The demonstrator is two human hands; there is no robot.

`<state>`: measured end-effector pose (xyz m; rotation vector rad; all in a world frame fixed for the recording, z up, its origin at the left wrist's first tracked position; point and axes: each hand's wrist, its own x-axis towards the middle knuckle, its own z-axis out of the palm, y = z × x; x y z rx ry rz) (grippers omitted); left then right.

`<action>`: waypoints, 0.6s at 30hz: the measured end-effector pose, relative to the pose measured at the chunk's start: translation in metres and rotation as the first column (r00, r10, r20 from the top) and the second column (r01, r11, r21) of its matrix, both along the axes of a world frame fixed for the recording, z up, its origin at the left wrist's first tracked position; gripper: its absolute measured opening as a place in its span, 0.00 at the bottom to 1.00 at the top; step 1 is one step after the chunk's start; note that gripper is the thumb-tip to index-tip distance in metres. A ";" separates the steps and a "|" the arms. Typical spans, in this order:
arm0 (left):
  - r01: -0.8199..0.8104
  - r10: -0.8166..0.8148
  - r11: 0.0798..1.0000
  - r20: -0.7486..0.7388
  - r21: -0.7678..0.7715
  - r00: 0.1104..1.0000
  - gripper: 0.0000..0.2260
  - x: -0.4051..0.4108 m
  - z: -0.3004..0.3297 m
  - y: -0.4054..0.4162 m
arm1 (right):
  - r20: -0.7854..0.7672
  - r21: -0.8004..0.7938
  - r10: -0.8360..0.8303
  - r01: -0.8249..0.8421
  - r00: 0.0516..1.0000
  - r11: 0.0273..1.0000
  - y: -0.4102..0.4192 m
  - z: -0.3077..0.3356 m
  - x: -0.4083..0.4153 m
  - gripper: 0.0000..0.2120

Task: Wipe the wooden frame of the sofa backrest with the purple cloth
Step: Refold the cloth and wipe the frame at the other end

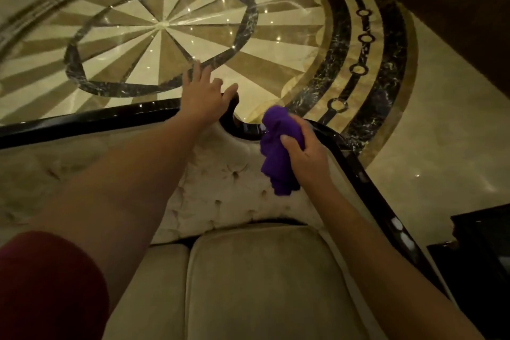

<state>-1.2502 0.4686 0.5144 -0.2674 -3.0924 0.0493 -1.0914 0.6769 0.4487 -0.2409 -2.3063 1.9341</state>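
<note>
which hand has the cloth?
The right hand: its fingers curl around the bunched purple cloth at the dark wooden frame. The left hand rests open on the frame, holding nothing.

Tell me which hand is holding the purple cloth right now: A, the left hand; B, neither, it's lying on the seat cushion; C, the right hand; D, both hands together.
C: the right hand has its fingers curled round the bunched purple cloth at the dark wooden frame, while the left hand rests on the frame's top edge with no cloth in it.
</note>
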 end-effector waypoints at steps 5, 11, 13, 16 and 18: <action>0.005 -0.004 1.000 0.063 -0.012 0.998 0.31 -0.022 -0.019 -0.008 | -0.022 -0.203 -0.076 0.070 0.997 0.977 -0.014 0.003 -0.098 0.25; -0.096 0.088 0.977 0.050 0.192 0.995 0.28 -0.024 -0.018 -0.003 | -0.011 -0.326 -0.036 0.030 0.999 0.945 -0.096 -0.033 -0.142 0.20; -0.079 0.078 0.981 0.015 0.178 0.997 0.27 -0.022 -0.019 -0.002 | 0.004 -0.316 -0.116 0.111 0.993 0.942 -0.114 -0.044 -0.141 0.21; -0.075 0.077 0.996 -0.050 0.046 0.996 0.25 -0.022 -0.021 0.001 | -0.087 -0.001 -0.156 0.156 0.984 0.988 -0.120 -0.056 -0.141 0.22; -0.048 0.043 0.998 -0.102 -0.045 0.994 0.23 -0.022 -0.025 0.004 | -0.171 0.259 -0.101 0.143 0.980 0.955 -0.113 -0.066 -0.141 0.21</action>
